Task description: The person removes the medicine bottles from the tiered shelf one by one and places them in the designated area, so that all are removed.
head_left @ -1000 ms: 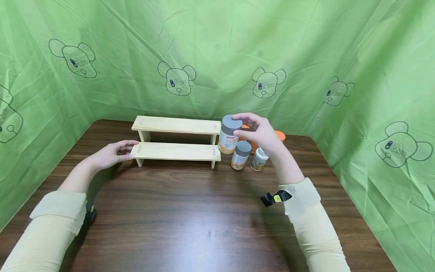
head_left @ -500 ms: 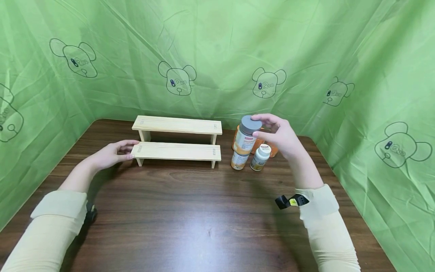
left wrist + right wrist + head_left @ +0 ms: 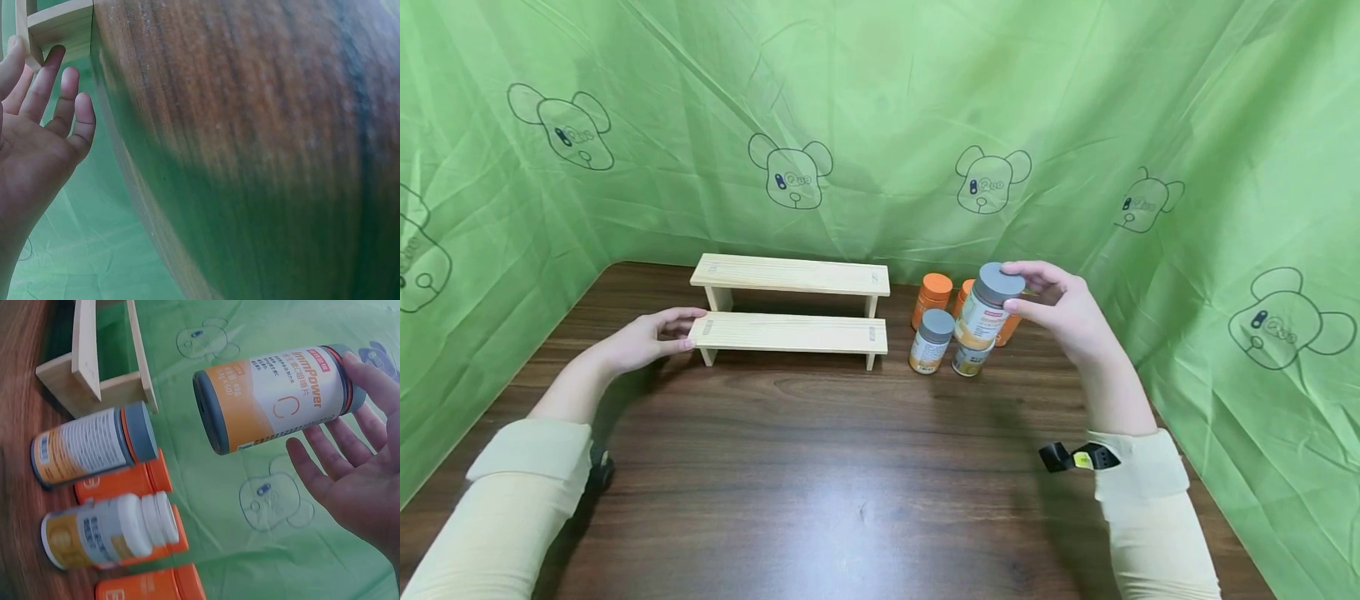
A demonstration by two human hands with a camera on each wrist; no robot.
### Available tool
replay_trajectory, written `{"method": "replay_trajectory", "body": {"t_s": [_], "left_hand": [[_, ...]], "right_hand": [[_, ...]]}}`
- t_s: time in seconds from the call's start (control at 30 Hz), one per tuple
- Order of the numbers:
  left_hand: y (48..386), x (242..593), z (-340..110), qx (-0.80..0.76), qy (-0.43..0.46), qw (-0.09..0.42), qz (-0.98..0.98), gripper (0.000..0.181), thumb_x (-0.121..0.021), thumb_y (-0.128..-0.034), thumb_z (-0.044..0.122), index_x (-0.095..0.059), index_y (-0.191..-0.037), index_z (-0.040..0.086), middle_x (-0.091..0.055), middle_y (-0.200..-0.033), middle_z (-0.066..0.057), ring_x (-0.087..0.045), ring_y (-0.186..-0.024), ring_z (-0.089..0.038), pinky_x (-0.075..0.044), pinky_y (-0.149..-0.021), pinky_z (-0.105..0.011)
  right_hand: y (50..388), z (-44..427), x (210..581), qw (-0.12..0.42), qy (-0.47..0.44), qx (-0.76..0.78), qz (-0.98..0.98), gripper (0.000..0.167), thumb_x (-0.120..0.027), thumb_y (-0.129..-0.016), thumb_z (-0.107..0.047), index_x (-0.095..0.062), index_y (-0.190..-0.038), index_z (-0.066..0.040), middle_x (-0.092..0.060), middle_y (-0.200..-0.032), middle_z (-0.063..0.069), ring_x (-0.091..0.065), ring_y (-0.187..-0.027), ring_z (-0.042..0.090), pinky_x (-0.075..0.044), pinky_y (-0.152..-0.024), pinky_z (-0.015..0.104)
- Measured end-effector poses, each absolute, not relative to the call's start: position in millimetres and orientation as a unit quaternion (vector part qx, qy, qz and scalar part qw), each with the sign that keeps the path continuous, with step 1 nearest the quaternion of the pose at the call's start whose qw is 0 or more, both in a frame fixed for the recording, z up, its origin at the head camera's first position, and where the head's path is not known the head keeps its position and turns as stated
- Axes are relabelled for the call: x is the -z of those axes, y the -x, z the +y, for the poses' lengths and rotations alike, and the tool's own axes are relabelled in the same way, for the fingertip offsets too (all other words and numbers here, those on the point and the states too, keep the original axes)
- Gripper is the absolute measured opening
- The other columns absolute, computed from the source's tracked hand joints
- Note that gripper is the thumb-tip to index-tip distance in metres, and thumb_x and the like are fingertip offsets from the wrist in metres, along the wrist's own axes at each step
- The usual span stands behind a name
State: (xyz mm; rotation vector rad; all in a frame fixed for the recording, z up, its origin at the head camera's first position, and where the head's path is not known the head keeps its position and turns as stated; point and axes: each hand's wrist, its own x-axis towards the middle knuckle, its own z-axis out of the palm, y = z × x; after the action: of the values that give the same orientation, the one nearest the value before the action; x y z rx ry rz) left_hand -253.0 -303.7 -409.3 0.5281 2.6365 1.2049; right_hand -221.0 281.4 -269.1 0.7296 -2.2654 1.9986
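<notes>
My right hand [image 3: 1063, 312] holds a supplement bottle [image 3: 981, 321] by its grey cap, thumb on one side and fingers on the other. In the right wrist view this bottle [image 3: 275, 400] hangs clear of the other bottles, its orange and white label showing. My left hand [image 3: 643, 343] pinches the left end of the lower board of a two-step wooden rack [image 3: 790, 333]. Below the held bottle stand another grey-capped bottle [image 3: 929, 354] and a small white bottle [image 3: 103, 531], mostly covered in the head view. Both steps of the rack are bare.
Several orange bottles [image 3: 934, 292] stand behind the white and grey-capped ones, right of the rack. All rest on a dark wooden table [image 3: 790, 467]. A green curtain [image 3: 887, 125] with bear-head drawings closes off the back and sides.
My right hand has carried the bottle to the right, from beside the rack's right end, past the other grey-capped bottle to over the white one. My left hand stays on the rack.
</notes>
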Motion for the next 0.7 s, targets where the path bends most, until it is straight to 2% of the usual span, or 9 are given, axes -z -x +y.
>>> {"method": "replay_trajectory", "body": {"t_s": [0.1,0.3,0.47,0.7], "left_hand": [[253.4,409.5,-303.6,-0.408,-0.18,0.096,0.89,0.057,-0.059,-0.0937,0.026,-0.038,-0.143,0.008,-0.054,-0.131,-0.022,-0.051,-0.108,0.001,-0.039,-0.085,-0.011],[253.5,411.0,-304.2,-0.414,-0.185,0.094,0.886,0.057,-0.06,-0.0937,0.024,-0.038,-0.143,0.006,-0.054,-0.13,-0.024,-0.05,-0.105,0.007,-0.04,-0.084,-0.011],[252.8,412.5,-305.3,-0.415,-0.185,0.095,0.886,0.057,-0.06,-0.0936,0.023,-0.037,-0.143,0.005,-0.054,-0.13,-0.024,-0.051,-0.104,0.006,-0.042,-0.082,-0.012],[253.7,411.0,-304.2,-0.414,-0.187,0.093,0.886,0.057,-0.06,-0.0935,0.023,-0.037,-0.143,0.006,-0.055,-0.129,-0.024,-0.051,-0.105,0.005,-0.043,-0.083,-0.014]], "right_hand": [[219.3,291.4,270.8,0.021,-0.234,-0.646,-0.726,0.042,-0.066,-0.081,0.011,-0.062,-0.12,-0.003,-0.068,-0.11,0.0,-0.063,-0.097,0.013,-0.052,-0.079,0.023],[216.5,310.7,276.4,0.036,-0.231,-0.657,-0.716,0.043,-0.065,-0.079,0.015,-0.06,-0.121,0.002,-0.068,-0.111,0.001,-0.062,-0.1,0.012,-0.051,-0.083,0.022],[214.3,325.9,283.4,0.04,-0.217,-0.662,-0.716,0.044,-0.064,-0.08,0.016,-0.059,-0.121,0.003,-0.067,-0.111,0.002,-0.063,-0.097,0.012,-0.051,-0.08,0.021],[214.7,347.2,299.1,0.059,-0.169,-0.66,-0.73,0.044,-0.065,-0.081,0.012,-0.059,-0.123,0.0,-0.066,-0.113,-0.002,-0.059,-0.105,0.01,-0.048,-0.085,0.018]]}}
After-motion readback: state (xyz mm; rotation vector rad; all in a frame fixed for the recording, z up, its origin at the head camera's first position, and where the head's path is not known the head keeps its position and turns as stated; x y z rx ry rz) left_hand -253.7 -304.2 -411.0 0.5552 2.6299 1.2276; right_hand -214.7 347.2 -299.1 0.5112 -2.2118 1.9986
